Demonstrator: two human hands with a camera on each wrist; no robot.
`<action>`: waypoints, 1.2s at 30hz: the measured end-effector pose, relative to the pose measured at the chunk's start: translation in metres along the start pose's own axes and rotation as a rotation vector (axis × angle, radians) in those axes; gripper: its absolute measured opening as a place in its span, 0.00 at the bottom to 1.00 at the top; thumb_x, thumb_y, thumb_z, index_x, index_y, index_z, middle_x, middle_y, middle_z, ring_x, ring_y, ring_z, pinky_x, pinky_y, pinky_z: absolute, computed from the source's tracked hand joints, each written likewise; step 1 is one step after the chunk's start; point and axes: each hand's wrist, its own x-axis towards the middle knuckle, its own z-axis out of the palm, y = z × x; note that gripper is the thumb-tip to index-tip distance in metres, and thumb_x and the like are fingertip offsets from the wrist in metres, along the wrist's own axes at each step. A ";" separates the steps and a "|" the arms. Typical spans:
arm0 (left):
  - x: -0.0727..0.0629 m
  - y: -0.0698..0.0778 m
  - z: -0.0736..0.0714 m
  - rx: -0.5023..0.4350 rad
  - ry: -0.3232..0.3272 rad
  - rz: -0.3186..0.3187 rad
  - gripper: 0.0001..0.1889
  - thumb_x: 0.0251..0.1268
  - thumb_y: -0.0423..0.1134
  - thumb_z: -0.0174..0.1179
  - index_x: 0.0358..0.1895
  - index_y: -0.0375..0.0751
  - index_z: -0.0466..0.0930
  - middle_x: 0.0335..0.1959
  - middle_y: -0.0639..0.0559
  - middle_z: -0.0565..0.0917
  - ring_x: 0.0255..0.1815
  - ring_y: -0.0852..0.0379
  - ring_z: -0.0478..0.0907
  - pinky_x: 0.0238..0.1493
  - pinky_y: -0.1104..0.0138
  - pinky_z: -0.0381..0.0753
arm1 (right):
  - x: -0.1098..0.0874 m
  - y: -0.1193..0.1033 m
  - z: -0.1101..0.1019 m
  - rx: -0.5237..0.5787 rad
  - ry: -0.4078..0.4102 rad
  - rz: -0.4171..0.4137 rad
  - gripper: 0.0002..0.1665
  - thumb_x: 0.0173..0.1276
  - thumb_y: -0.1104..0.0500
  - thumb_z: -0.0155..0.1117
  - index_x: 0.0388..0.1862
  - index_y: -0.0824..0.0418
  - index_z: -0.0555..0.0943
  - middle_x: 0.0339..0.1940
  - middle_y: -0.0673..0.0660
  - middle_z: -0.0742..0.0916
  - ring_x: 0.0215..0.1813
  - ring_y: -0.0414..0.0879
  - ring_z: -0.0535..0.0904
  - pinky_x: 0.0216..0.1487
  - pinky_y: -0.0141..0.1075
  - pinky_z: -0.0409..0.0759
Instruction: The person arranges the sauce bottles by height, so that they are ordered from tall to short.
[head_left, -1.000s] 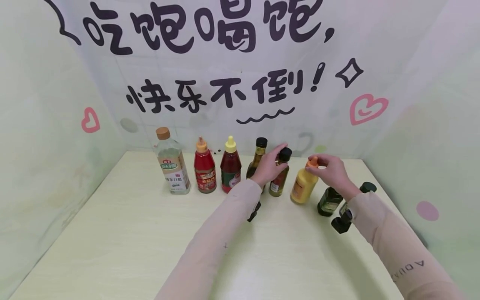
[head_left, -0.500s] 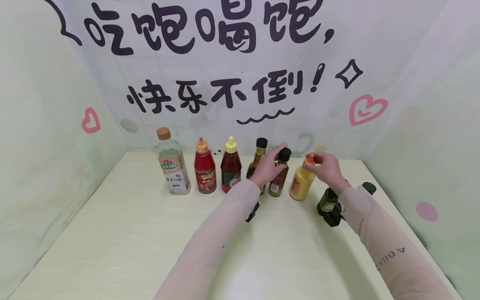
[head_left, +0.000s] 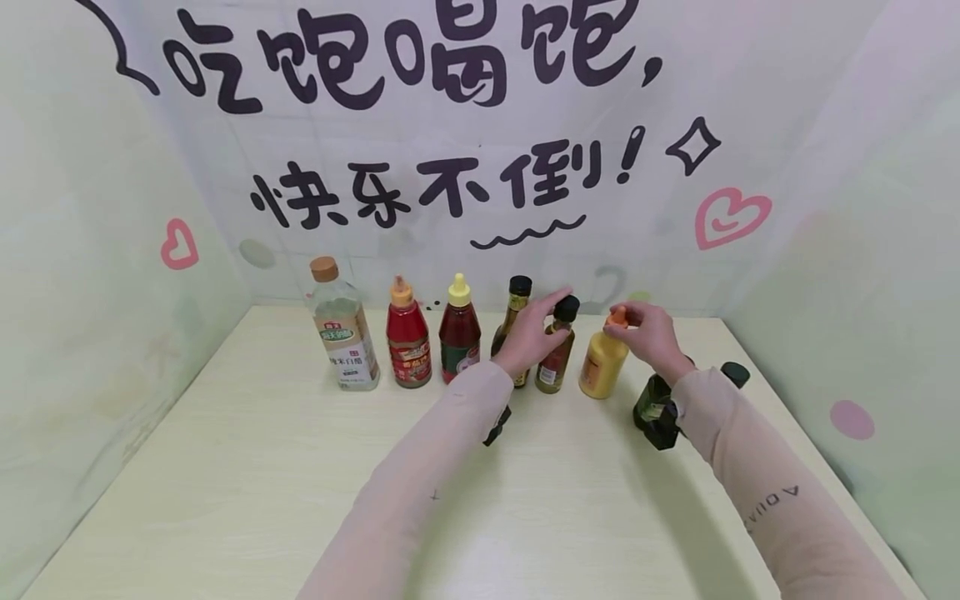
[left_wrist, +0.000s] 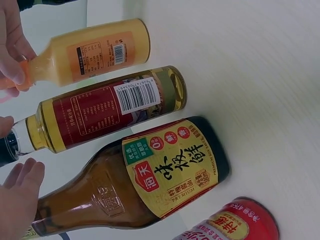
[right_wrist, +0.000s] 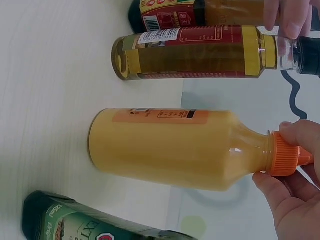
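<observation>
My right hand (head_left: 654, 337) pinches the orange cap (right_wrist: 284, 154) of a yellow sauce squeeze bottle (head_left: 604, 367) between thumb and fingers. The bottle stands nearly upright at the back of the table. To its left, my left hand (head_left: 534, 335) has thumb and fingers around the neck of a slim, black-capped bottle of golden liquid (left_wrist: 107, 111) with a dark red label. Beside that, partly covered by the left hand in the head view, stands a soy sauce bottle (left_wrist: 165, 175) with a yellow label.
Further left along the wall stand a chili sauce bottle with a yellow cap (head_left: 460, 342), a red sauce bottle (head_left: 408, 346) and a tall white vinegar bottle (head_left: 347, 342). A dark green bottle (right_wrist: 75, 220) is below the right wrist; another dark green cap (head_left: 736, 374) shows behind the sleeve.
My right hand has shifted the yellow squeeze bottle slightly left and back, closer to the golden bottle, and it now stands straighter. The left hand has stayed about still.
</observation>
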 end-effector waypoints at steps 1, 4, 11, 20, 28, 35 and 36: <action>-0.001 0.000 -0.001 0.001 0.001 0.005 0.32 0.57 0.33 0.58 0.65 0.51 0.59 0.61 0.51 0.66 0.57 0.55 0.66 0.54 0.67 0.67 | 0.000 0.000 0.000 0.001 -0.003 0.002 0.22 0.58 0.63 0.61 0.51 0.70 0.72 0.48 0.69 0.77 0.51 0.60 0.72 0.45 0.46 0.75; -0.003 0.001 -0.001 0.004 0.007 0.017 0.32 0.57 0.33 0.59 0.65 0.51 0.59 0.61 0.52 0.65 0.58 0.56 0.65 0.55 0.67 0.66 | 0.000 0.001 -0.002 0.003 -0.017 0.003 0.22 0.59 0.64 0.60 0.53 0.70 0.71 0.49 0.69 0.76 0.51 0.60 0.72 0.47 0.47 0.74; -0.008 0.002 -0.002 0.052 0.014 0.039 0.32 0.56 0.34 0.59 0.65 0.52 0.59 0.63 0.53 0.63 0.62 0.57 0.60 0.60 0.66 0.61 | 0.002 -0.003 -0.007 -0.005 -0.081 -0.010 0.28 0.60 0.63 0.60 0.58 0.72 0.65 0.53 0.71 0.73 0.54 0.62 0.70 0.50 0.49 0.71; -0.019 0.008 0.000 0.052 0.058 0.053 0.33 0.55 0.34 0.60 0.65 0.52 0.59 0.64 0.49 0.60 0.63 0.54 0.58 0.59 0.62 0.63 | 0.000 -0.005 -0.015 -0.030 -0.118 -0.035 0.33 0.59 0.61 0.61 0.61 0.71 0.62 0.58 0.71 0.69 0.59 0.64 0.64 0.54 0.53 0.66; -0.025 0.015 0.001 0.069 0.112 0.115 0.32 0.54 0.34 0.61 0.63 0.48 0.62 0.65 0.46 0.58 0.64 0.53 0.56 0.58 0.61 0.64 | -0.009 -0.008 -0.028 -0.047 -0.115 -0.021 0.38 0.58 0.53 0.63 0.63 0.67 0.60 0.61 0.69 0.67 0.61 0.63 0.62 0.55 0.54 0.64; -0.028 0.023 0.003 0.074 0.144 0.183 0.30 0.54 0.35 0.61 0.63 0.47 0.63 0.64 0.47 0.59 0.64 0.55 0.56 0.57 0.66 0.64 | -0.018 -0.006 -0.039 -0.055 -0.090 -0.079 0.37 0.59 0.53 0.62 0.62 0.68 0.61 0.59 0.70 0.68 0.59 0.63 0.63 0.57 0.53 0.62; -0.029 0.024 0.003 0.069 0.142 0.186 0.30 0.54 0.35 0.61 0.63 0.47 0.63 0.64 0.48 0.59 0.64 0.55 0.56 0.57 0.67 0.64 | -0.020 -0.006 -0.041 -0.053 -0.087 -0.085 0.37 0.59 0.53 0.62 0.62 0.68 0.61 0.59 0.70 0.68 0.59 0.63 0.63 0.57 0.54 0.62</action>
